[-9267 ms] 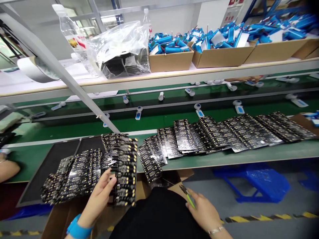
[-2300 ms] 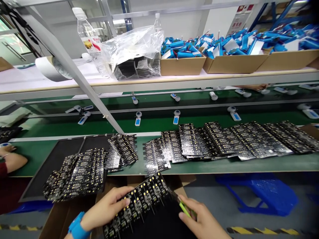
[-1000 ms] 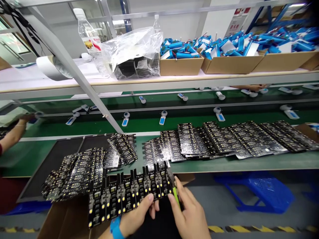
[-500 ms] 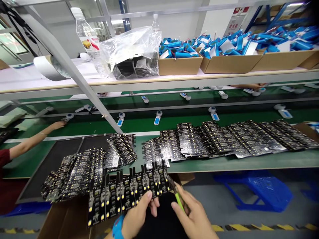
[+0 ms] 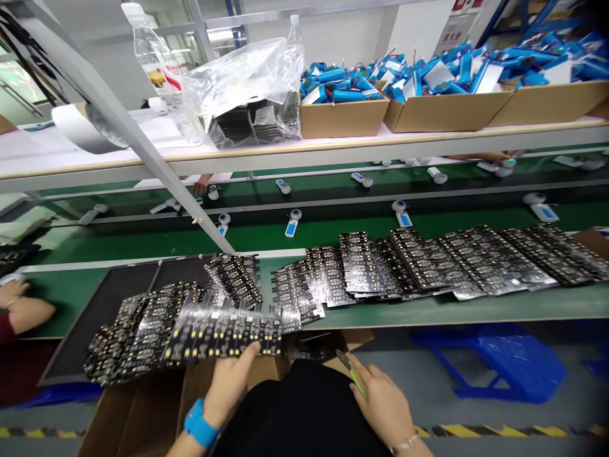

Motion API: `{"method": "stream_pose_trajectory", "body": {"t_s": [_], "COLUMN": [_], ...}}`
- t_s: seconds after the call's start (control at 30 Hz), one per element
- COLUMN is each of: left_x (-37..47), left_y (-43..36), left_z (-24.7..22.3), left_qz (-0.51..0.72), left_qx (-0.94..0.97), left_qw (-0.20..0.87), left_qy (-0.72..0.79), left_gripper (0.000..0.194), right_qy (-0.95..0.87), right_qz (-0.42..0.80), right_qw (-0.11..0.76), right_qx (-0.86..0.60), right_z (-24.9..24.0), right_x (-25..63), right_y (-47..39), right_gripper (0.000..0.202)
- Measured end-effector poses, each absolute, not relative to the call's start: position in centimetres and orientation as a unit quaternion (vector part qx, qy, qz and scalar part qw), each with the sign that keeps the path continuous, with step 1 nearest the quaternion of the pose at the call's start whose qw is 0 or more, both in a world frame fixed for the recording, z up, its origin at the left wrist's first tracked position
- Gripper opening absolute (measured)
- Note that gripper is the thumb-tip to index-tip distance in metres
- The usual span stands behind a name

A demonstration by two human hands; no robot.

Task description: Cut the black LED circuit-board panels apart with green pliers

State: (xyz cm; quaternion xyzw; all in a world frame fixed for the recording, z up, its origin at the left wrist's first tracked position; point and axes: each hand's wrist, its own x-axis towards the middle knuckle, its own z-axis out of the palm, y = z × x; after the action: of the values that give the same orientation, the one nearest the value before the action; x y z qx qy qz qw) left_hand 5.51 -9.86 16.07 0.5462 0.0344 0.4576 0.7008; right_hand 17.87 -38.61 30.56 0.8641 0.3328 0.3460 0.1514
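A black circuit board panel [image 5: 223,333] with yellow-white squares is held at its lower edge by my left hand [image 5: 233,374], which wears a blue wristband. The panel is over the front edge of the green bench, beside a heap of similar panels [image 5: 152,330]. My right hand [image 5: 380,397] is wrapped round green-handled cutters [image 5: 353,374], apart from the panel, with their tip pointing up and left. Overlapping stacks of panels [image 5: 428,263] run along the bench to the right.
Cardboard boxes of blue batteries [image 5: 342,119] stand on the shelf above. White devices [image 5: 294,223] lie on the green belt. A slanted metal post [image 5: 157,165] crosses at left, near another person's hand [image 5: 14,293]. Below are an open carton [image 5: 137,412] and blue stool [image 5: 504,365].
The panel in my left hand has moved up and left, toward the heap. My right hand with the cutters has moved away from it, rightward. The other person's arm at left has drawn back.
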Motion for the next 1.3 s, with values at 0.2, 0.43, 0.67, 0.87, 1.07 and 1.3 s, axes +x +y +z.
{"method": "stream_pose_trajectory", "body": {"t_s": [0.2, 0.43, 0.67, 0.87, 1.07, 1.3], "left_x": [9.9, 13.2, 21.9, 25.3, 22.3, 11.4], "left_y": [1.5, 7.7, -3.7, -8.5, -5.8, -4.1], "left_z": [13.6, 16.1, 22.3, 24.7, 24.6, 22.5], "left_qz": [0.557, 0.539, 0.425, 0.38, 0.401, 0.419], "left_qx": [0.505, 0.576, 0.711, 0.699, 0.691, 0.731], "left_qw": [0.634, 0.529, 0.493, 0.514, 0.553, 0.538], "left_qy": [0.184, 0.313, 0.265, 0.321, 0.238, 0.033], "left_gripper": [0.047, 0.043, 0.032, 0.04, 0.037, 0.037], "right_qy": [0.311, 0.301, 0.24, 0.23, 0.241, 0.358], "right_qz": [0.29, 0.229, 0.183, 0.198, 0.21, 0.218], "right_qw": [0.128, 0.097, 0.061, 0.042, 0.003, -0.118], "right_qx": [0.896, 0.921, 0.951, 0.952, 0.947, 0.9], "right_z": [28.9, 29.0, 28.2, 27.7, 28.3, 31.0], "right_x": [22.1, 23.8, 24.0, 23.7, 22.9, 16.1], "right_y": [-42.5, -43.0, -44.6, -44.9, -45.5, -40.9], "right_gripper": [0.047, 0.05, 0.055, 0.055, 0.054, 0.059]}}
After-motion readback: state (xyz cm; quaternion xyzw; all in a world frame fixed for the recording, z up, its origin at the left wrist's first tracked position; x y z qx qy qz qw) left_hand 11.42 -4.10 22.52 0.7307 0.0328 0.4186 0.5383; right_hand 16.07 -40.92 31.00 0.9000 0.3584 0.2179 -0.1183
